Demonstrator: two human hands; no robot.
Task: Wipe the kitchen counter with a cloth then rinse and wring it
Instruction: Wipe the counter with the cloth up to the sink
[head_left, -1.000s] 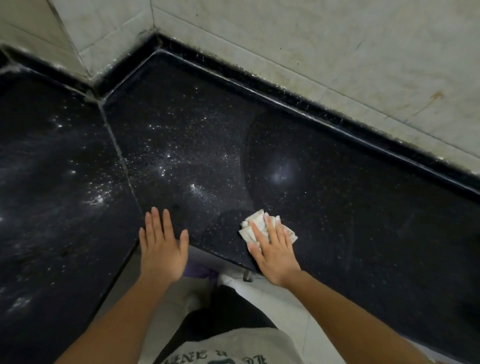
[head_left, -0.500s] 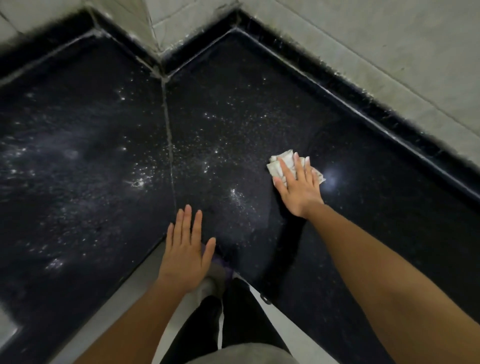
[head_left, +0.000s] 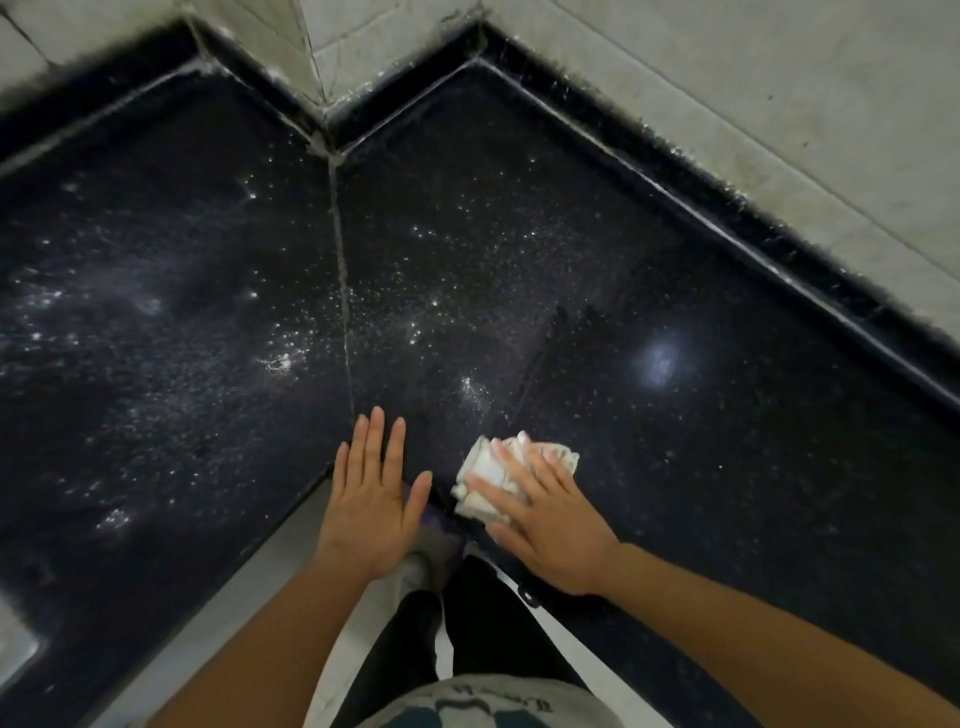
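Cloth (head_left: 488, 483) lies under right hand's (head_left: 550, 525) flat fingers (head_left: 511, 460).

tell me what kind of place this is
Most likely a kitchen corner: an L-shaped black speckled stone counter, pale tiled walls behind it, and a crumpled white cloth under the right hand.

— How much of the cloth (head_left: 485, 470) shows?
— About half; the right hand (head_left: 553, 527) covers the rest.
— That purple thing (head_left: 440, 521)?
— Mostly hidden behind the left hand (head_left: 371, 514); can't tell. The bench (head_left: 727, 467) runs off both sides.
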